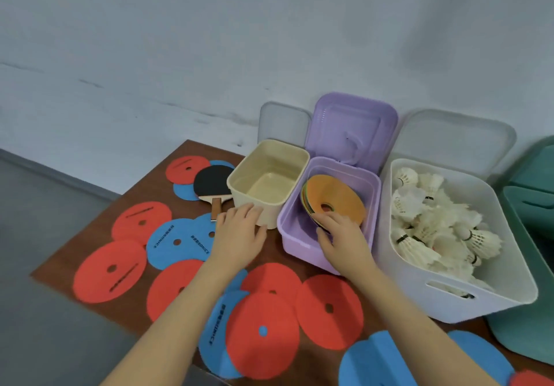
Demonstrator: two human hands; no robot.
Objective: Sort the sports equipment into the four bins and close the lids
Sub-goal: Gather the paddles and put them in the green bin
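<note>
Four bins line the table's back: a cream bin (239, 189) with nothing inside, a purple bin (292, 237), a white bin (461, 304) full of shuttlecocks (434, 223), and a green bin (527, 334) at the right edge. Inside the purple bin leans a stack of flat discs, orange (335, 196) on top. My right hand (341, 232) reaches into the purple bin and holds the stack's lower edge. My left hand (239, 229) lies flat on the table in front of the cream bin, fingers relaxed. Several red (263, 331) and blue discs (177, 240) lie scattered on the table.
A table tennis paddle (211, 183) lies left of the cream bin on top of discs. The purple lid (350, 129) and two clear lids (455, 140) stand open against the wall. The brown table (287, 261) ends at left over a grey floor.
</note>
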